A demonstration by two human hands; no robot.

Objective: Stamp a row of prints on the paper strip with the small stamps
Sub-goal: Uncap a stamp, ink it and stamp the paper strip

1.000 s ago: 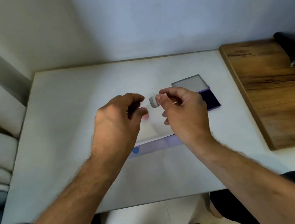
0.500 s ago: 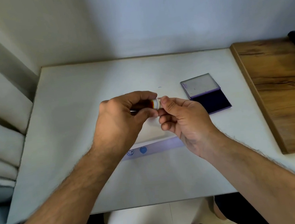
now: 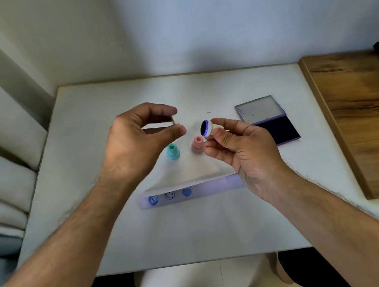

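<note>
One cap [image 3: 176, 121] blurred in left hand [image 3: 140, 137] | paper strip's [image 3: 203, 189] right end hidden

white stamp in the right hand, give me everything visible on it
The white stamp is a small round piece, plastic by the look, pinched at its body by the right hand between thumb and fingers. It is held in the air above the table, tipped sideways, so its round face points left toward the left hand. The face is dark with ink, ringed in blue-violet. Its design cannot be made out.

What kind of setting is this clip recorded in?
Probably a home craft corner: a white table against a plain wall, an open ink pad, and a paper strip with stamped prints.
</note>
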